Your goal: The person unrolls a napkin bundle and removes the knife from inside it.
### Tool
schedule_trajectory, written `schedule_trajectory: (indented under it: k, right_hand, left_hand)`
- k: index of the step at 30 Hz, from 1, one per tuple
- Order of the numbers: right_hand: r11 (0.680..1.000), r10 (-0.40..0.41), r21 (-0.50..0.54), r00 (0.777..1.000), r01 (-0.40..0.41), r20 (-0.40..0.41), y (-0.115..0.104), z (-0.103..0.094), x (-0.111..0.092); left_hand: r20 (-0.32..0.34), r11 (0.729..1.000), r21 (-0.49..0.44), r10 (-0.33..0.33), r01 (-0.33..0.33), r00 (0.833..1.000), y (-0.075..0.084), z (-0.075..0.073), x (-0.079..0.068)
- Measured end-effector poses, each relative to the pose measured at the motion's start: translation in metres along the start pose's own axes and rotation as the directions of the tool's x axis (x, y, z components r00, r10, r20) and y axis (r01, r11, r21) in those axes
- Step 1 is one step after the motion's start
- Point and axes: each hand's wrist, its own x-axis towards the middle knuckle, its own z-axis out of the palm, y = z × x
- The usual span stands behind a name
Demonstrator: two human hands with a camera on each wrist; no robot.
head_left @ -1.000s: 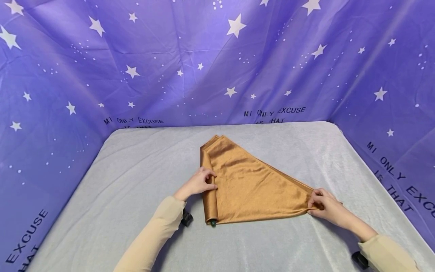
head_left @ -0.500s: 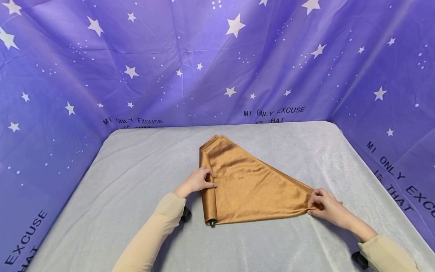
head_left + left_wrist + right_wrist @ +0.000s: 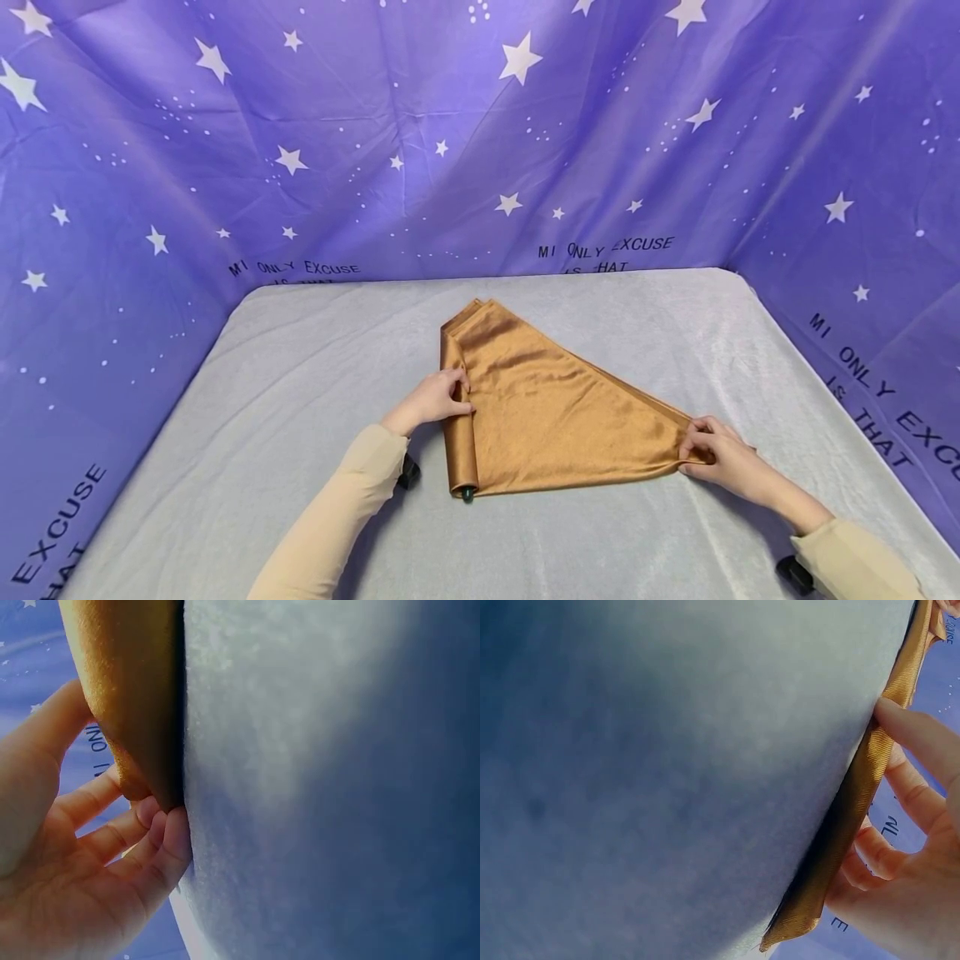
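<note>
A shiny golden-brown satin cloth (image 3: 558, 408) lies folded on the grey covering, its left side rolled into a tube. A small dark green glossy tip (image 3: 468, 494) sticks out of the tube's near end; the rest of that object is hidden inside. My left hand (image 3: 435, 397) holds the tube at mid-length, thumb on the near side. In the left wrist view, the fingertips (image 3: 176, 832) curl under the rolled cloth. My right hand (image 3: 722, 454) pinches the cloth's narrow right corner, which bunches between thumb and fingers. The right wrist view shows the thumb (image 3: 911, 727) pressing the cloth's edge.
A light grey plush cover (image 3: 315, 358) spreads over the table. Purple curtains (image 3: 450, 100) with white stars and printed lettering stand behind it and on both sides. A black wrist device (image 3: 408, 472) sits below the left sleeve, another black device (image 3: 795, 575) below the right.
My left hand has shifted very slightly left, and the near end of the rolled tube with it. My right hand stays at the corner with the same pinch.
</note>
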Motion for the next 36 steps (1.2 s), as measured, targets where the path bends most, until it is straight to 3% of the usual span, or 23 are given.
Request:
schedule_trajectory:
  k: [16,25,30,33,36]
  right_hand:
    - [1.0,0.009,-0.023,1.0,-0.009,0.0,0.003,0.002,-0.001]
    - [1.0,0.012,-0.018,1.0,-0.011,0.003,0.002,0.001,0.0]
    - [1.0,-0.002,-0.024,1.0,0.002,-0.007,0.002,0.001,0.0]
    - [1.0,-0.005,-0.025,1.0,0.005,-0.008,0.002,0.002,0.0]
    - [1.0,-0.001,-0.022,1.0,0.001,-0.001,0.003,0.001,0.0]
  left_hand:
    - [-0.013,0.988,-0.129,-0.087,0.085,0.996,-0.002,-0.005,-0.007]
    - [-0.041,0.973,-0.223,-0.075,0.064,0.996,-0.007,-0.008,-0.011]
    - [-0.045,0.939,-0.333,-0.108,0.087,0.993,-0.013,-0.005,-0.014]
    - [-0.046,0.904,-0.412,-0.149,0.117,0.988,-0.015,-0.004,-0.017]
    - [-0.035,0.863,-0.48,-0.199,0.158,0.979,-0.004,-0.015,-0.025]
